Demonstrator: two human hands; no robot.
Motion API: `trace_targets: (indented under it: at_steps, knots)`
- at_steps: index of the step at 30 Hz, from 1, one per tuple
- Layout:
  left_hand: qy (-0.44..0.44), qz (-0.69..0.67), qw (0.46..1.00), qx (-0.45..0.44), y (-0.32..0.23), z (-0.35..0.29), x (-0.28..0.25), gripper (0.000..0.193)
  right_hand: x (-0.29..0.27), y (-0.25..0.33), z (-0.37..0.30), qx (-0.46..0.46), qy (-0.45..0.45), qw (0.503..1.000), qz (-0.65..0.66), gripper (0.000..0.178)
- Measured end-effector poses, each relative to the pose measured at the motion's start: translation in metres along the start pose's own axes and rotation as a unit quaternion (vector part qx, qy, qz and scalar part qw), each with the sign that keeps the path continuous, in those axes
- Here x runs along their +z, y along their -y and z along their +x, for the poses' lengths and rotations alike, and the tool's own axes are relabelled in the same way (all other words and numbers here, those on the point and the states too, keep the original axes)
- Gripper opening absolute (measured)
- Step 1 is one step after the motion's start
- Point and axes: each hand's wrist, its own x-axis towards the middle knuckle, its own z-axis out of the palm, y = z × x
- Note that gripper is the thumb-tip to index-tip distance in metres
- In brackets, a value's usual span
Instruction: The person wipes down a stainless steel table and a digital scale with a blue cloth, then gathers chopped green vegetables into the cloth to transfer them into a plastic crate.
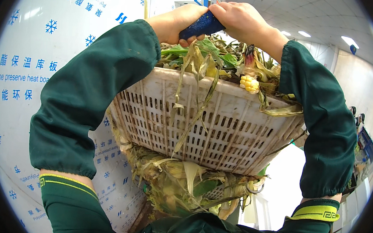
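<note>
Above the far rim of a crate, my left hand (178,23) is closed around a dark blue, speckled, bar-shaped thing (204,25); its exact kind is unclear. My right hand (240,18) meets it at the upper right end, fingers bent and pressed against that end. Below both hands, a dirty white slotted plastic crate (186,120) is heaped with green and dried corn husks (202,60). A short piece of yellow corn cob (249,83) hangs over its near rim, with darkened silk above it. Long dry husk strips drape down the crate's side.
Under the crate lies another heap of corn husks (169,184), partly over a second slotted container. A white panel wall (19,119) with blue print runs close along the left. To the right stand a bright white surface (283,178) and blurred blue items (367,147).
</note>
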Motion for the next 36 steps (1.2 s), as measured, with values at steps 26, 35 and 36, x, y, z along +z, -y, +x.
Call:
trace_targets:
  at_steps: [26, 35, 36]
  knots:
    - [-0.156, 0.623, 0.573, 0.509, 0.023, 0.068, 0.000, 0.008, 0.018, 0.007, -0.027, 0.211, 0.140, 0.940, 0.227, 0.029]
    - [-0.142, 0.632, 0.555, 0.521, 0.022, 0.072, -0.001, 0.010, 0.010, 0.013, -0.028, 0.243, 0.132, 0.916, 0.291, 0.026]
    - [-0.136, 0.626, 0.568, 0.516, 0.023, 0.072, 0.002, 0.011, 0.011, 0.012, -0.030, 0.246, 0.140, 0.912, 0.297, 0.026]
